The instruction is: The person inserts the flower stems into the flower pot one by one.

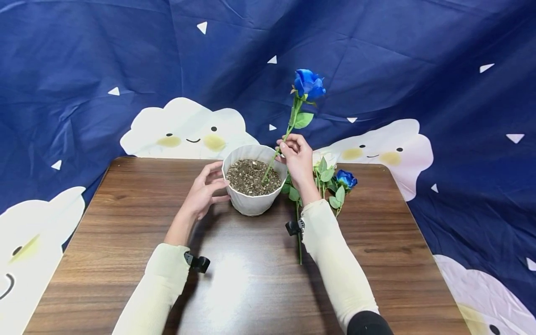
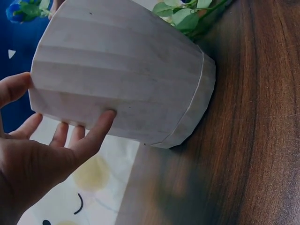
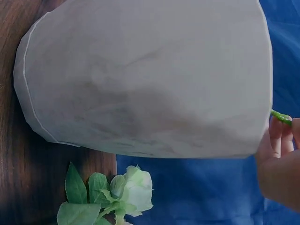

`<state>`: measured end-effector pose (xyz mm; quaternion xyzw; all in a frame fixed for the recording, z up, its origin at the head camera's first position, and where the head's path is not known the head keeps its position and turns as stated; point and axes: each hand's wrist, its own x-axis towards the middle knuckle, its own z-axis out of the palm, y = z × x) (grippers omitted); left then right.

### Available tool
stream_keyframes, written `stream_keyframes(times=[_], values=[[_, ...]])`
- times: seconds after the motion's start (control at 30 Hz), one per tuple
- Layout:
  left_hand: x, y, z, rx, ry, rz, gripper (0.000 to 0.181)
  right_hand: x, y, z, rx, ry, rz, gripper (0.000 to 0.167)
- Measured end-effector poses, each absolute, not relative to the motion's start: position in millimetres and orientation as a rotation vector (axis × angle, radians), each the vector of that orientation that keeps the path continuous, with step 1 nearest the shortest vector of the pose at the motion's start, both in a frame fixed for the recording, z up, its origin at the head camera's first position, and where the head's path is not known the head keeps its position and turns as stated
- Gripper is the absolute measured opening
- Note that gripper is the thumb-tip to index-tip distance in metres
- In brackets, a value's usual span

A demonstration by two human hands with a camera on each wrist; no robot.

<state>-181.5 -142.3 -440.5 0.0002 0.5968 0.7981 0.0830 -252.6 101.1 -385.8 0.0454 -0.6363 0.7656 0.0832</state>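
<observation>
A white ribbed pot (image 1: 253,203) filled with dark soil (image 1: 247,177) stands near the table's far edge. The left hand (image 1: 202,191) touches its left side with spread fingers; in the left wrist view the fingertips of that hand (image 2: 51,150) rest against the pot wall (image 2: 117,70). The right hand (image 1: 299,163) pinches the green stem of a blue rose (image 1: 309,84) above the pot's right rim, the stem slanting down to the soil. In the right wrist view the right hand (image 3: 281,164) holds the stem (image 3: 281,117) beside the pot's rim (image 3: 270,61).
Right of the pot, another blue rose (image 1: 346,178) and a white rose (image 3: 138,190) with green leaves lie on the wooden table (image 1: 234,279). One long stem (image 1: 299,251) points toward the near side. A blue cloth (image 1: 234,56) with white clouds hangs behind.
</observation>
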Motion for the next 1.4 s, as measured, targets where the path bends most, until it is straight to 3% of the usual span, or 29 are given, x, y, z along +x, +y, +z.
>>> stream_keyframes(times=[0.4, 1.4], values=[[-182, -143, -442, -0.004, 1.788, 2.376, 0.065, -255, 83, -389, 0.264, -2.036, 2.169, 0.013], [-182, -142, -439, -0.014, 1.794, 2.375, 0.065, -269, 61, -401, 0.265, -2.27, 2.161, 0.01]])
